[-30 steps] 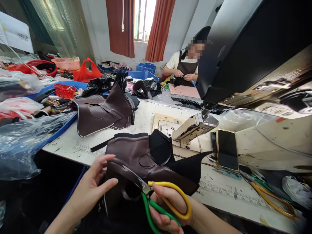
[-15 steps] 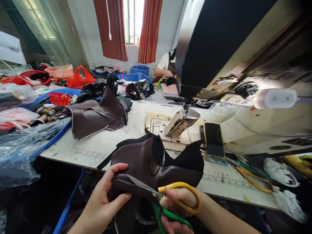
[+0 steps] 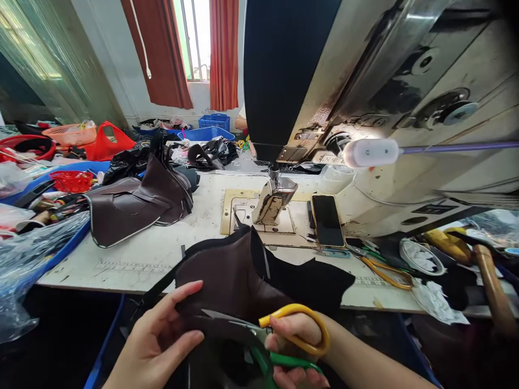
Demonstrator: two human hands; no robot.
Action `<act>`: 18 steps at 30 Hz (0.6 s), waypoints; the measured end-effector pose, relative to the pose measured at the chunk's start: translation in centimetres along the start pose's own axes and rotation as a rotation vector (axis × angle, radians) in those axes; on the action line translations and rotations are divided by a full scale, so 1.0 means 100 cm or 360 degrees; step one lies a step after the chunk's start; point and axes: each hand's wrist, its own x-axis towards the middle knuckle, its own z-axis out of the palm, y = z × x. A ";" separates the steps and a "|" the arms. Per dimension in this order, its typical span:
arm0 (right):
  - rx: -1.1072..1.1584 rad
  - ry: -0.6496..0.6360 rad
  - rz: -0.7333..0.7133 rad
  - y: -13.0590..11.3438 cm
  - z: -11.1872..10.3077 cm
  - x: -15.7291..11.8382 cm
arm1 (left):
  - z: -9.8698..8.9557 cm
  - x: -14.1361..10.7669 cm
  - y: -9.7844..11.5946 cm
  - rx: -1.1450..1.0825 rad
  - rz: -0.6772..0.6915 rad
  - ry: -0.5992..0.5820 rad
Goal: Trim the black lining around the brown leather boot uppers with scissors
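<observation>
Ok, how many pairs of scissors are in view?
2 clearly: yellow-handled scissors in the right hand, orange-handled scissors on the table near the phone. Yellow-green handles in the background may be a third; more may be hidden.

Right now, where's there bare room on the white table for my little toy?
The white table looks bare between the stacked brown pieces and the sewing machine's plate. Another bare strip runs along the printed ruler, in front of those pieces. It's crowded on the right, around the phone and loose scissors, and left, in the heaped blue tray.
</observation>
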 end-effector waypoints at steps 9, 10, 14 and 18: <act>0.0031 0.0338 0.0208 0.018 -0.020 -0.008 | 0.020 0.000 0.007 0.0041 0.0064 -0.0202; 0.0032 0.0329 0.0194 0.019 -0.022 -0.010 | 0.021 0.002 0.008 0.0057 0.0074 -0.0203; -0.0015 0.0171 0.0074 0.017 -0.023 -0.016 | 0.025 0.005 0.009 0.0155 0.0066 -0.0293; -0.0060 0.0048 0.0042 0.004 -0.011 -0.021 | 0.028 0.004 0.012 0.0200 0.0036 -0.0343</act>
